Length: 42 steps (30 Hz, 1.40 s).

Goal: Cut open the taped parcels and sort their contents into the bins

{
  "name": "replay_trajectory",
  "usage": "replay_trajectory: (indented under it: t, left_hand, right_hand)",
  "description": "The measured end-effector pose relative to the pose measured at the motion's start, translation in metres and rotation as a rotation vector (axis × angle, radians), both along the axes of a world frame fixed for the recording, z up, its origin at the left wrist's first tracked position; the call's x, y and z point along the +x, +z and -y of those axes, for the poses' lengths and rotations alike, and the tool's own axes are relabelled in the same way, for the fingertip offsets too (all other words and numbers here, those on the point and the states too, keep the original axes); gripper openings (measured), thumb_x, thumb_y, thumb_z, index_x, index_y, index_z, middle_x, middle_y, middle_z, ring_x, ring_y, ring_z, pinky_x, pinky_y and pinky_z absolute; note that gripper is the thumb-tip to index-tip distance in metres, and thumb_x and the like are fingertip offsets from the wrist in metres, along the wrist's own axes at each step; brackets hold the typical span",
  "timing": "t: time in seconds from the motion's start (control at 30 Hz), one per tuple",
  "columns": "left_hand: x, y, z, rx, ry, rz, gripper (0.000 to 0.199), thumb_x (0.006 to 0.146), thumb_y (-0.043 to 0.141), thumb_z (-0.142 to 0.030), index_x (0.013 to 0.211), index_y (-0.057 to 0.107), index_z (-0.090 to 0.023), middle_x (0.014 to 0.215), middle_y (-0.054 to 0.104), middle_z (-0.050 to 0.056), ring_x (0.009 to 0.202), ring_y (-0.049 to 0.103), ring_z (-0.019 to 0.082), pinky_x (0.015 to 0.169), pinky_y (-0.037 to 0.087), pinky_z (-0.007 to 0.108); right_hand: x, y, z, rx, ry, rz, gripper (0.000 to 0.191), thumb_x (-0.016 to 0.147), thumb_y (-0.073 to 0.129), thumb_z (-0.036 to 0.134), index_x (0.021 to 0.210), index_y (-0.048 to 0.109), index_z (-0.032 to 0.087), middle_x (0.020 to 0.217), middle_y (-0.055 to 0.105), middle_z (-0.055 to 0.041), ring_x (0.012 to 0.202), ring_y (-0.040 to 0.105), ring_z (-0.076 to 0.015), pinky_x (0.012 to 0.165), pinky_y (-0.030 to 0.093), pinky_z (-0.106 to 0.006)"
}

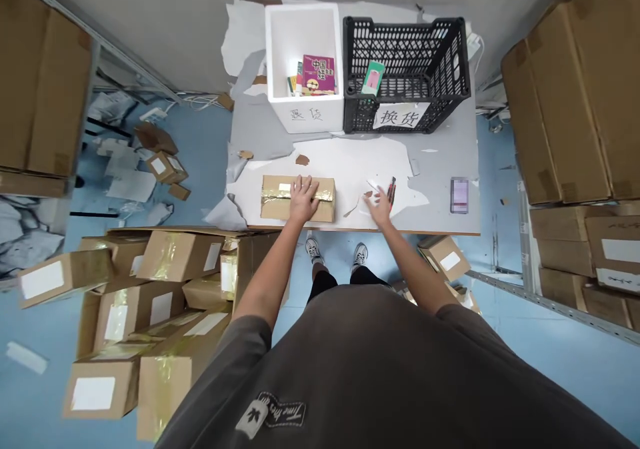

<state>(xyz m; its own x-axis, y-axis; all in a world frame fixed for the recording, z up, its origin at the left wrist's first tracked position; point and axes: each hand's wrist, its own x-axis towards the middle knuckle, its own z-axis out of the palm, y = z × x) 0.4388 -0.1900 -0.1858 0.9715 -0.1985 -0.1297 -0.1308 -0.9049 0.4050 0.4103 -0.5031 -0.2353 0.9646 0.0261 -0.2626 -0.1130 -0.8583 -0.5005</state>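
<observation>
A cardboard box closed with clear yellowish tape lies near the table's front edge. My left hand rests on top of it, fingers spread over the taped seam. To the right, my right hand is low over the table, its fingers apart and slightly bent above a scrap of white paper. Beside it on the right lies a red and black utility knife, apparently not in the grasp. A thin torn strip lies between the box and my right hand.
At the table's back stand a white foam box with small packages and a black plastic crate holding a green pack. A phone lies at right. Taped cartons pile up at lower left; shelved cartons flank the right.
</observation>
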Motion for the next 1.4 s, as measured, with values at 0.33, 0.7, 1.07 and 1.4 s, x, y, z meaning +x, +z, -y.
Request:
replay_trajectory:
  t: [0.33, 0.7, 1.07, 1.4]
  left_hand:
    - [0.051, 0.054, -0.112, 0.065, 0.078, -0.122, 0.044, 0.098, 0.062, -0.020, 0.136, 0.083, -0.027, 0.139, 0.082, 0.011, 0.133, 0.073, 0.036, 0.117, 0.055, 0.047]
    - [0.007, 0.014, -0.110, -0.153, 0.468, -0.091, 0.064, 0.107, 0.058, -0.026, 0.170, 0.051, -0.017, 0.145, 0.074, 0.018, 0.138, 0.069, 0.034, 0.119, 0.055, 0.050]
    - [-0.003, 0.014, -0.083, -0.046, -0.335, -0.113, 0.034, 0.092, 0.062, -0.031, 0.109, 0.089, -0.020, 0.155, 0.072, 0.014, 0.174, 0.030, 0.037, 0.144, 0.016, 0.062]
    - [0.014, 0.032, -0.097, -0.146, -0.323, -0.385, 0.031, 0.095, 0.080, -0.053, 0.088, 0.086, -0.024, 0.152, 0.077, 0.010, 0.173, 0.035, 0.035, 0.142, 0.026, 0.055]
  right_hand:
    - [0.015, 0.045, -0.130, -0.070, -0.039, -0.145, 0.128, 0.094, 0.077, 0.069, 0.186, 0.005, 0.018, 0.178, 0.038, -0.0293, 0.153, 0.052, -0.0429, 0.119, 0.050, -0.053]
    - [0.123, 0.076, -0.136, -0.265, -0.038, 0.080, 0.094, 0.104, 0.065, 0.051, 0.183, 0.029, 0.013, 0.185, 0.022, -0.0314, 0.165, 0.032, -0.0509, 0.127, 0.039, -0.068]
    - [0.032, 0.096, -0.181, -0.276, 0.581, 0.031, 0.046, 0.117, 0.047, 0.048, 0.142, 0.079, 0.026, 0.184, 0.038, -0.0162, 0.173, 0.023, -0.0407, 0.134, 0.016, -0.076]
    - [0.007, 0.102, -0.083, -0.221, 0.213, 0.110, 0.049, 0.104, 0.069, 0.065, 0.123, 0.082, 0.022, 0.185, 0.032, -0.0199, 0.173, 0.013, -0.0519, 0.126, 0.030, -0.081]
